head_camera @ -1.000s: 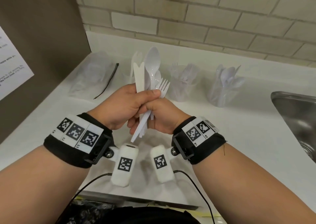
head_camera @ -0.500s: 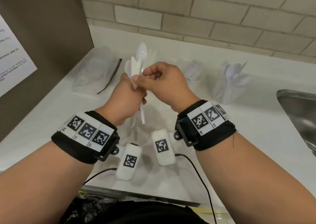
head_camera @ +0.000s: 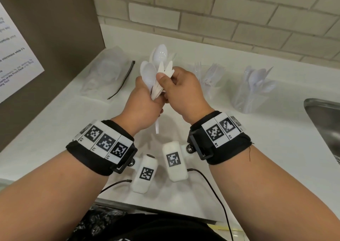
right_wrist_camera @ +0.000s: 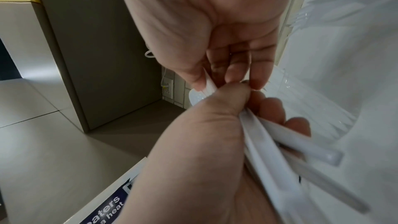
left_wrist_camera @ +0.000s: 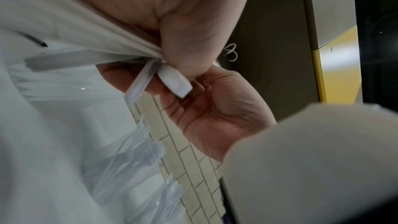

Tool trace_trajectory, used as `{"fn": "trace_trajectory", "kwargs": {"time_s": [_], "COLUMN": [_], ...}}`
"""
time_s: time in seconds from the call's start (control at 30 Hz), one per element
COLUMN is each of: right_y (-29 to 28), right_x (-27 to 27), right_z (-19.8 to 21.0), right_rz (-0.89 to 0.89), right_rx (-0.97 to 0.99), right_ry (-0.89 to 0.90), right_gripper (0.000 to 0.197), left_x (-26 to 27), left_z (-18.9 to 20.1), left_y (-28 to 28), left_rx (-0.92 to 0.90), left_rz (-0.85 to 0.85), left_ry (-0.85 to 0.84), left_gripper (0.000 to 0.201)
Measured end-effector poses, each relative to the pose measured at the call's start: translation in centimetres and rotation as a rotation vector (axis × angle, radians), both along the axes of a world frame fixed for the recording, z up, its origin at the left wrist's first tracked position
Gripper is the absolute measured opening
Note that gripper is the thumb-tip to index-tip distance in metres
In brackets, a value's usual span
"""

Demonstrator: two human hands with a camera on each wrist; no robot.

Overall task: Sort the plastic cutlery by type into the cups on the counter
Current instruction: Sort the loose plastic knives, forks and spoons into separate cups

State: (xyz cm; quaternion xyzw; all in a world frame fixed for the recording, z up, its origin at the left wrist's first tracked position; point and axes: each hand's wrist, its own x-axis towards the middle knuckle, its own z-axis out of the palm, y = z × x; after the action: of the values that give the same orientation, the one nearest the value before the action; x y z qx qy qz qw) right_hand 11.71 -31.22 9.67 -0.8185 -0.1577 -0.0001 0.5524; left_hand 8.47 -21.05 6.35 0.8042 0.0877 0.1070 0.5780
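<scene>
White plastic cutlery bundle sits fisted in the left hand above the white counter; its fork is gone since a second ago. Right hand now pinches a knife tip, likely next for sorting.

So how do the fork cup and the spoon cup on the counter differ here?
The fork cup holds tined forks; the spoon cup holds rounded spoons. The fork cup stands nearer the right hand, which partly hides it; the spoon cup stands in full view, closer to the sink. Both are clear plastic, upright, already stocked with white cutlery, near the back wall.
</scene>
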Motion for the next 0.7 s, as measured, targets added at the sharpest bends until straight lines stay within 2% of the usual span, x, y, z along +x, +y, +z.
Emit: {"fn": "trace_trajectory", "kwargs": {"time_s": [0.13,0.27,0.37,0.53,0.63,0.7], "right_y": [0.2,0.1,0.2,-0.2,-1.0,-1.0], "right_x": [0.4,1.1,1.5,2.7,4.7,6.5], "right_z": [0.2,1.3,1.9,4.1,6.0,6.3], "right_rz": [-0.019,-0.072,-0.031,0.009,-0.068,-0.146], "right_rx": [0.013,0.078,0.115,0.332,0.436,0.432], "right_ry": [-0.03,-0.058,-0.049,0.036,-0.041,-0.169], "right_gripper": [0.028,0.016,0.015,0.011,0.01,0.013], "left_x": [0.1,0.1,0.2,0.2,0.0,0.0], "left_z": [-0.2,-0.7,-0.9,-0.7,-1.0,-1.2], "left_y": [0.4,0.6,0.7,1.8,2.8,3.3], "left_rx": [0.072,0.121,0.121,0.12,0.078,-0.014], "left_rz": [0.026,-0.005,-0.027,-0.003,0.051,0.095], "left_ry": [-0.023,-0.022,-0.028,0.009,0.019,0.011], "left_gripper": [0.033,0.034,0.035,0.032,0.022,0.017]}}
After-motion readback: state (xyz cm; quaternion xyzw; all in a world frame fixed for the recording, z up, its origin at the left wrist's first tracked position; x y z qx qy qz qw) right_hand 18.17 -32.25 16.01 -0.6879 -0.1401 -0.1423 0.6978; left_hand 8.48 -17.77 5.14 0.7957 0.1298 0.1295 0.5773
